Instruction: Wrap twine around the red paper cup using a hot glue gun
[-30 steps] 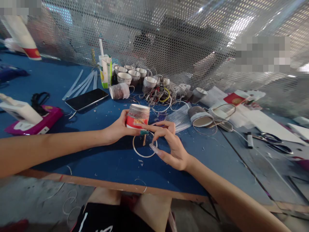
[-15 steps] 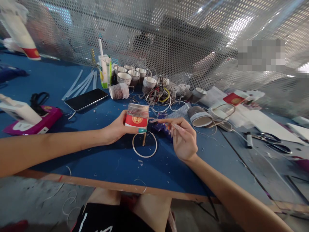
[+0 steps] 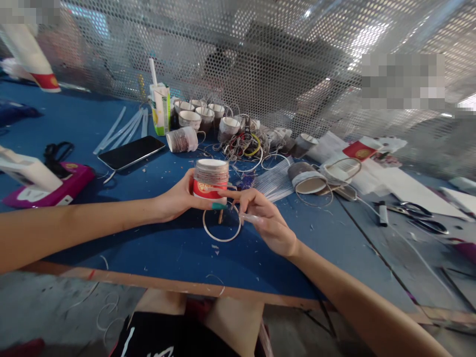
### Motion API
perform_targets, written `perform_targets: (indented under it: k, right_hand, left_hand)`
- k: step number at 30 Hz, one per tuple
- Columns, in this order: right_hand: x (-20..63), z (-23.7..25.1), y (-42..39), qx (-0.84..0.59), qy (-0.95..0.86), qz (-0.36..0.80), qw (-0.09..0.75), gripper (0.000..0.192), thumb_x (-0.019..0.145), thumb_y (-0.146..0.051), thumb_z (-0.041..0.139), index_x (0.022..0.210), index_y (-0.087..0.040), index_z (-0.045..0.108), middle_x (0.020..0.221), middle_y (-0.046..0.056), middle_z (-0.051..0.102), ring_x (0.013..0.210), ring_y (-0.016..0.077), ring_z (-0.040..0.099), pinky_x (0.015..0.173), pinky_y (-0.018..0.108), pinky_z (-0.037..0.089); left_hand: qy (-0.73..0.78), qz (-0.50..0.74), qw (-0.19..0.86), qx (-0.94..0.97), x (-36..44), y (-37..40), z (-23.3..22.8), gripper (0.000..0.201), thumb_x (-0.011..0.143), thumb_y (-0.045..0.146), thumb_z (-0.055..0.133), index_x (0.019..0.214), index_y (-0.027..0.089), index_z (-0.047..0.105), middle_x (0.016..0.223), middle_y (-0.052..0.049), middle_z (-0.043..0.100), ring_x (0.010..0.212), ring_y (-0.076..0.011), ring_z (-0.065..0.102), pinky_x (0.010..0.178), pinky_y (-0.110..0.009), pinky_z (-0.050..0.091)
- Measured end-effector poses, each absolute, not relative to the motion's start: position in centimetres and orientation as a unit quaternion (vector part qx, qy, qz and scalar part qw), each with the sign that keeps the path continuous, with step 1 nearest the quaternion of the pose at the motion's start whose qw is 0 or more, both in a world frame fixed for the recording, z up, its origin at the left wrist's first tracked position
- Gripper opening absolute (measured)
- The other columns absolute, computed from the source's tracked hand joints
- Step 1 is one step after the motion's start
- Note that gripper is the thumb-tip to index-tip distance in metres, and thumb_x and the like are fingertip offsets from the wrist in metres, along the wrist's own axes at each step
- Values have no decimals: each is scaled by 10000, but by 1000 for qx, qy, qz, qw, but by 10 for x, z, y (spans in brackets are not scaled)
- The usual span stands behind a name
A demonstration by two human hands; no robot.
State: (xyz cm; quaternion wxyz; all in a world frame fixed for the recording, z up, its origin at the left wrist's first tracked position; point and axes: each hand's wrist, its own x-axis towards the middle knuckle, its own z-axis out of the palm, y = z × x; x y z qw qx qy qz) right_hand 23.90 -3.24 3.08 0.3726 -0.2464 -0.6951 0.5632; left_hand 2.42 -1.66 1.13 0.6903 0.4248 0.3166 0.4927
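Note:
A paper cup [image 3: 210, 172] with a red band and gold emblem has grey-brown cord wound around its upper half. My left hand [image 3: 181, 201] grips it from the left, thumb across the lower front. My right hand [image 3: 268, 220] is at the cup's right side; its index finger reaches across the red band and seems to touch it. The right thumb stands apart from that finger, and the other fingers are partly curled. Whether a strand passes under the right fingers is unclear. Below the cup, a pale ring [image 3: 222, 241] lies on the blue table [image 3: 156, 248] around a small brown stick.
Several cord-wrapped cups [image 3: 189, 119] and tangled wires [image 3: 247, 144] line the perforated metal screen [image 3: 260, 64]. A phone [image 3: 132, 152], a drink carton [image 3: 160, 109] and a purple packet [image 3: 55, 186] are on the left. Scissors [image 3: 420, 216] and a brown cup [image 3: 308, 178] lie on the right.
My right hand has moved left and slightly down, bringing its index finger across the cup's front. The cup has turned and tipped slightly, showing more of its white top.

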Motion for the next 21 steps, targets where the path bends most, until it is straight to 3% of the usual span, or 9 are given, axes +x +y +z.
perform_targets:
  k: [5, 9, 15, 21]
  right_hand:
    - [233, 36, -34, -236, -627, 622, 405, 212, 773, -426, 642, 822, -237, 558, 1168, 72, 703, 832, 203, 580, 774, 347, 430]
    - [234, 35, -27, -255, -600, 622, 435, 228, 782, -459, 569, 755, -233, 572, 1001, 102, 726, 798, 231, 574, 712, 355, 430]
    - [236, 36, -25, -282, -584, 580, 493, 266, 785, -450, 549, 631, -234, 568, 805, 86, 720, 628, 195, 480, 606, 332, 383]
    - [233, 35, -30, -249, -628, 591, 441, 290, 787, -510, 590, 722, -228, 608, 835, 92, 719, 875, 265, 618, 669, 336, 426]
  left_hand:
    - [282, 497, 693, 441, 22, -15, 7, 684, 512, 33, 887, 1097, 158, 557, 1099, -62, 698, 1071, -239, 666, 997, -428, 492]
    - [267, 496, 697, 444, 20, -12, 4, 650, 520, 53, 891, 1086, 160, 589, 1075, -55, 711, 1046, -237, 675, 973, -415, 506]
    - [263, 494, 706, 434, 20, -12, 4, 654, 522, 31, 884, 1091, 170, 593, 1085, -69, 722, 1038, -249, 687, 945, -402, 515]
    - [260, 494, 712, 426, 22, -16, 9, 654, 503, 38, 889, 1067, 158, 580, 1029, -52, 729, 1012, -231, 688, 952, -397, 518]
